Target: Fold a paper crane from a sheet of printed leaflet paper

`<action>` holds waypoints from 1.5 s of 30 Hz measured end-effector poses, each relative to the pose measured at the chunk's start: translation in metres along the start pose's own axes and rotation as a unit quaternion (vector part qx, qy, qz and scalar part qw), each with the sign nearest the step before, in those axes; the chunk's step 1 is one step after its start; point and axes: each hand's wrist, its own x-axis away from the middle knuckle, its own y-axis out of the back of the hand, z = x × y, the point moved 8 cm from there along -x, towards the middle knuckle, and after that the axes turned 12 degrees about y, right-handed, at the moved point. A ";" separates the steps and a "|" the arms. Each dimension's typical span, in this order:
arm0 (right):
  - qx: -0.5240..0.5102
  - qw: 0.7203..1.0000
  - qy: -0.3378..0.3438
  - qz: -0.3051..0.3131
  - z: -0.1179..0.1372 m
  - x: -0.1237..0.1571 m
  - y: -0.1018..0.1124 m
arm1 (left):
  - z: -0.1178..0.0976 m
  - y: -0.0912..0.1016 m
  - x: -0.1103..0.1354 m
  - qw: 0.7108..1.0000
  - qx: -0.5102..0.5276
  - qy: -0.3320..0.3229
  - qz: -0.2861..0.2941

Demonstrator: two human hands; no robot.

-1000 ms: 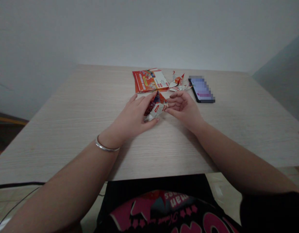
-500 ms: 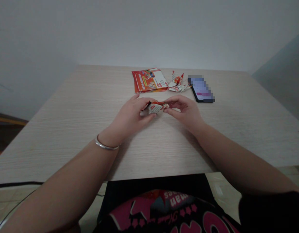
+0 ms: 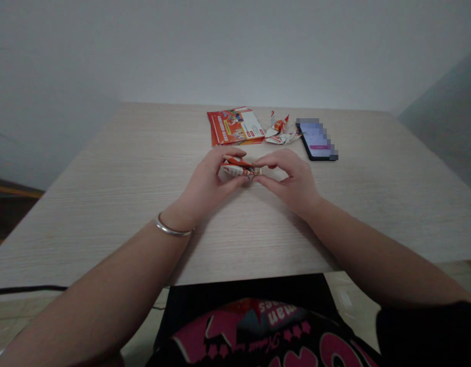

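Between my hands, just above the table, is a small piece of folded paper (image 3: pixel 238 168), red-orange and white with print on it. My left hand (image 3: pixel 210 177) wraps round its left part, thumb at the near side and fingers at the far side. The thumb and index finger of my right hand (image 3: pixel 291 176) pinch its right end. Its layers stand slightly apart at the left. Beyond my hands lie folded paper cranes (image 3: pixel 280 133), in the same red and white; how many there are I cannot tell.
A stack of red and orange printed leaflets (image 3: pixel 235 127) lies at the back of the pale wooden table (image 3: pixel 144 153). To the right of the cranes is a phone (image 3: pixel 316 140) with its screen lit. A wall (image 3: pixel 235 56) stands behind the table.
The folded paper has turned in my fingers, so more of its red side and its open layers show. My left hand has shifted slightly right; the leaflets, cranes and phone are unmoved.
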 end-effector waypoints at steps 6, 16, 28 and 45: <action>0.030 0.999 0.019 -0.012 0.011 -0.003 0.005 | 0.002 0.000 -0.001 0.999 0.025 0.046 -0.002; 0.036 0.999 -0.022 0.028 0.002 0.001 0.003 | -0.009 0.003 0.001 0.999 -0.028 0.028 -0.001; -0.032 0.999 -0.014 0.030 -0.007 0.004 0.005 | 0.005 -0.002 0.001 0.976 0.154 0.117 0.098; -0.014 0.992 0.029 0.123 0.000 0.009 -0.009 | -0.001 -0.007 -0.003 0.985 0.010 0.136 0.109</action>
